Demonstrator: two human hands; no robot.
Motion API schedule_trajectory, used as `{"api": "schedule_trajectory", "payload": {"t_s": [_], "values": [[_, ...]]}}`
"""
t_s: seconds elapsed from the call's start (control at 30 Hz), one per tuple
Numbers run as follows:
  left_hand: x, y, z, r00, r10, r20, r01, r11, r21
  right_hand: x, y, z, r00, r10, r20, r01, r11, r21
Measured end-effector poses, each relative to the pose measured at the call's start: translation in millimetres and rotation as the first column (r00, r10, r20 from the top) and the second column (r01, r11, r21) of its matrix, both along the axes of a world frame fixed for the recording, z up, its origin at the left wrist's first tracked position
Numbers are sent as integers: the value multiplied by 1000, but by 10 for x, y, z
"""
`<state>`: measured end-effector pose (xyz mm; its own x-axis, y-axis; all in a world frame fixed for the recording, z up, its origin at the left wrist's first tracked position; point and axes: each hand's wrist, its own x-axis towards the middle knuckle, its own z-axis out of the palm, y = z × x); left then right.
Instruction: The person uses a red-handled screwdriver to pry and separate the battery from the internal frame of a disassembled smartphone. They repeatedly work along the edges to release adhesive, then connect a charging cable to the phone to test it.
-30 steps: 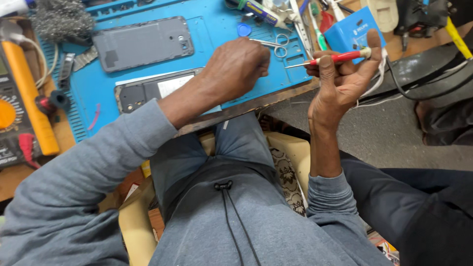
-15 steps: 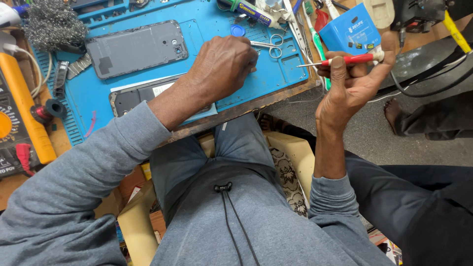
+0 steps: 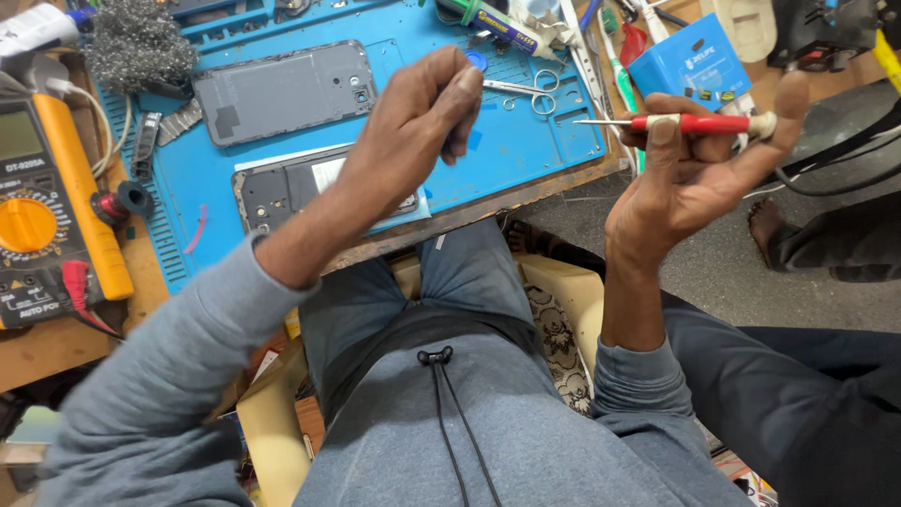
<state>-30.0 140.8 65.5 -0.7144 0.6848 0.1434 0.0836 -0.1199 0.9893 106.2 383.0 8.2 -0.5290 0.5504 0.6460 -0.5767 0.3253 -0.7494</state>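
Multimeter (image 3: 47, 202): yellow, lying at your far left on the bench.
Opened phone (image 3: 300, 192): flat on the blue mat (image 3: 526, 141), under your left forearm.
Left hand (image 3: 413, 127): raised over the mat, fingers curled with tips pinched together; whether they hold anything, you cannot tell.
Scissors (image 3: 526, 92): just right of your fingertips.
Right hand (image 3: 690, 174): palm up off the bench edge, fingers gripping the red screwdriver (image 3: 690, 123), tip pointing left.

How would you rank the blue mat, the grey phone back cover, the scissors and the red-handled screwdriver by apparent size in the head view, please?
1. blue mat
2. grey phone back cover
3. red-handled screwdriver, nearer the camera, so unsure
4. scissors
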Motion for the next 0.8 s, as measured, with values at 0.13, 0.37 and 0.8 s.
{"api": "schedule_trajectory", "payload": {"t_s": [0.13,0.37,0.8], "values": [[344,-34,-46,892,-52,448,-59,971,231,49,-364,156,999,30,17,-32,994,101],[521,-20,-122,776,-134,616,-185,886,424,-33,-747,278,987,157,31,-159,957,243],[486,-56,-136,840,-23,542,-202,914,352,-142,-827,385,988,154,9,-148,928,343]]}}
